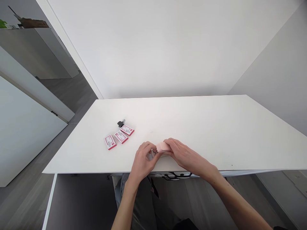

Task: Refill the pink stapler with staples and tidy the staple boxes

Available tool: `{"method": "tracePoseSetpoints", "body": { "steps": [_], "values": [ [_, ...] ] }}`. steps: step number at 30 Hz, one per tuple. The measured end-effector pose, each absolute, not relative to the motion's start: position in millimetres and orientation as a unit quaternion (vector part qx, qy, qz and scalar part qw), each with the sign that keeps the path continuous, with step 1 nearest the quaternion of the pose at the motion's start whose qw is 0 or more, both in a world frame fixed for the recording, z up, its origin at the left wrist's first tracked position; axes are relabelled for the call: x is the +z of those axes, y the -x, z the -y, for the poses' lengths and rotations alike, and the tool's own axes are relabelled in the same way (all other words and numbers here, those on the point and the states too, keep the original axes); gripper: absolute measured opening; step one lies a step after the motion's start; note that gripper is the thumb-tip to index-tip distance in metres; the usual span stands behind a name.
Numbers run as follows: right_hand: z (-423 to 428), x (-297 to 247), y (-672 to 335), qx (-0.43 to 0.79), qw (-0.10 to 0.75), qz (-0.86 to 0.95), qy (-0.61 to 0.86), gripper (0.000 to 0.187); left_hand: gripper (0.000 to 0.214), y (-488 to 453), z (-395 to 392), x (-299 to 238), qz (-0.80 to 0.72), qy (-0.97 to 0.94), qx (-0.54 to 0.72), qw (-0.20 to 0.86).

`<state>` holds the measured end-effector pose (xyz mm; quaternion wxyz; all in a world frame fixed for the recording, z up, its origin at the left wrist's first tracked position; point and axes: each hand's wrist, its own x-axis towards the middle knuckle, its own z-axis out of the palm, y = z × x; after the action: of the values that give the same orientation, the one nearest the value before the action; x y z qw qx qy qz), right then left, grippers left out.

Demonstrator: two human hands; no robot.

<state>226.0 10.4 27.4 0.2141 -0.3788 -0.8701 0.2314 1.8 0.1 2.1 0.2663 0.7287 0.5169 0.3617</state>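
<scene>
- Table (203,121): white. Front edge lies near the hands; a dropped thing could skid over it to the floor (203,201).
- Right hand (185,155): closed on the pink block (163,147) from its right side. Slackened fingers would probably let the block tip or fall.
- Left hand (145,159): curled about a metal bit (155,153) at the block's left end. Pinching or merely touching, cannot tell.
- Boxes (121,136): three, red and white, left of the hands, well apart. A wide left sweep could scatter them.
- Pink block: between the hands, towards the table's front. Underside hidden.
- Clip (120,124): black, just behind the rightmost box. A shoved box might push it.
- Metal bit: partly hidden by fingers. Seems easiest to fumble, being small.
</scene>
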Motion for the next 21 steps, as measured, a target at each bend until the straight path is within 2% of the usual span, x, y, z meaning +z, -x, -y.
{"method": "tracePoseSetpoints", "body": {
  "steps": [4,12,21],
  "values": [
    [-9.4,24.4,-227.4,0.249,0.233,0.856,0.389,0.012,0.024,-1.4,-1.4,-0.4,-0.513,-0.729,0.357,0.278],
    [-4.7,19.9,-225.7,0.363,0.27,0.778,0.436,0.015,0.019,-2.8,-1.6,-3.5,-0.507,-0.748,0.334,0.268],
    [0.6,-9.4,-236.2,0.443,0.456,0.682,0.361,0.017,0.026,-1.5,-2.2,-1.9,-0.505,-0.742,0.353,0.266]
  ]
}}
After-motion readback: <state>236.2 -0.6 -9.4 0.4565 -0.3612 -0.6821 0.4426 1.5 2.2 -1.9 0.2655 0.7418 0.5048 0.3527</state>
